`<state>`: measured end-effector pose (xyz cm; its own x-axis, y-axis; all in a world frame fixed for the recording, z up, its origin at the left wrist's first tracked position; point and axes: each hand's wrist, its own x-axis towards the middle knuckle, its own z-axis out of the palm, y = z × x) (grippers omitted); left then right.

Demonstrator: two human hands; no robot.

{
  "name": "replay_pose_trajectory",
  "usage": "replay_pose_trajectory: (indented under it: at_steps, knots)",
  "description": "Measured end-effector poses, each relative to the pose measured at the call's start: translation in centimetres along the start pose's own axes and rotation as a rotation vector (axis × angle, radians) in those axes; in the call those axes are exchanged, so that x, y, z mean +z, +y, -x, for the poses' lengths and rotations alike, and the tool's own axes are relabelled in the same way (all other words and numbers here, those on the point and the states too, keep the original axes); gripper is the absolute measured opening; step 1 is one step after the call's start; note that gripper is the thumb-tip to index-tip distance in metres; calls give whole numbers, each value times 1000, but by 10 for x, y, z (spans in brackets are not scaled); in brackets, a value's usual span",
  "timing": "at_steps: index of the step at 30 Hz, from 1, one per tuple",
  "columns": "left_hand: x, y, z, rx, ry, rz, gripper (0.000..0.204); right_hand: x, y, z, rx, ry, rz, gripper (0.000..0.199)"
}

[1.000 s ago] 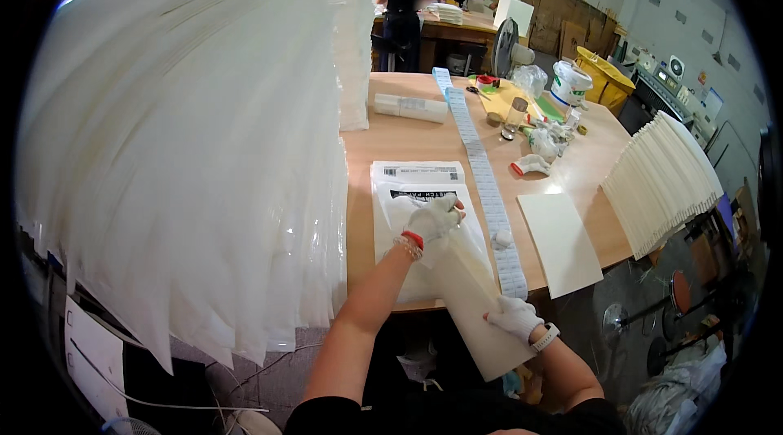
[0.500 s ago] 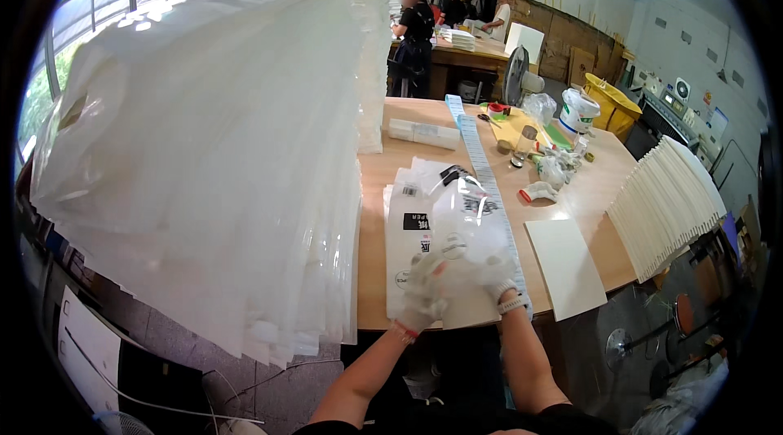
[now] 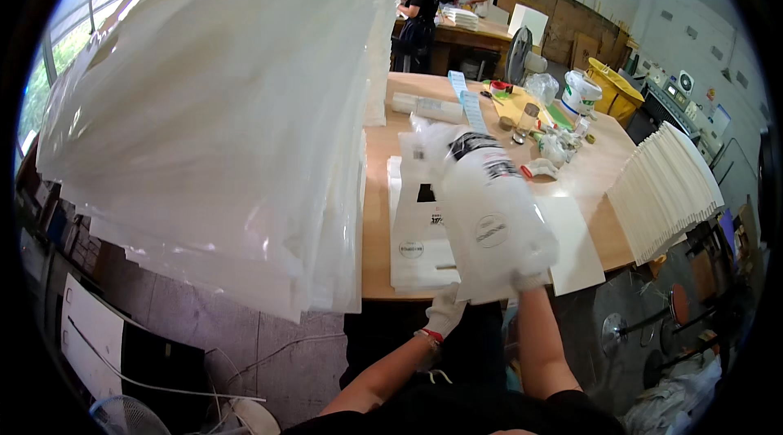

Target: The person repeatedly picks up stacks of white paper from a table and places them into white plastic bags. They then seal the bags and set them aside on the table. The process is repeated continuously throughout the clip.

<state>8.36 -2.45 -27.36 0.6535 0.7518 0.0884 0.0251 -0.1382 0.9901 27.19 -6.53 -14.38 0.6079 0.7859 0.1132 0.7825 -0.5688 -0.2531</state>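
Observation:
A clear plastic bag (image 3: 493, 203) with dark printing is lifted, puffed out and tilted over the near part of the table. My left hand (image 3: 445, 313), in a white glove with a red cuff, is closed on the bag's near left edge. My right hand (image 3: 532, 278) is at the bag's near right end; plastic and blur hide its fingers, and I cannot tell whether it is inside or behind the bag. Beneath and to the left lies a stack of flat printed bags (image 3: 412, 231). A white board (image 3: 575, 243) lies on the table to the right, partly covered by the lifted bag.
A tall pile of translucent sheets (image 3: 220, 133) fills the left side. A stack of white boards (image 3: 669, 194) leans at the right table edge. Farther back are a plastic roll (image 3: 428, 106), a blue strip (image 3: 471, 109), a jar (image 3: 527, 119), a white bucket (image 3: 581, 92) and a fan (image 3: 517, 56).
The bag has risen off the stack, swung right and filled out, covering part of the blue strip. My left hand has moved down and right, and my right hand slightly right. The view has shifted.

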Motion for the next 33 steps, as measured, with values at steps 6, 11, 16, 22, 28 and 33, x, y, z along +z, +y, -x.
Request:
replay_pose_trajectory:
  at_steps: [6,11,16,22,28,33]
  knots:
    - [7,2,19,-663,-6,598,17,131,8,48,-526,96,41,32]
    - [1,-78,21,-668,-156,592,11,80,-39,82,-452,-359,-92,32]
    - [1,-97,52,-673,-97,572,21,143,-13,58,-608,-277,-114,29]
    - [-35,-45,58,-150,789,-247,34,145,-29,60,-327,-481,-124,35]
    - [-77,-13,64,168,375,-452,13,171,-4,63,28,-278,-328,41]
    - [-88,-21,101,269,227,-475,14,52,20,196,28,-382,-146,36]
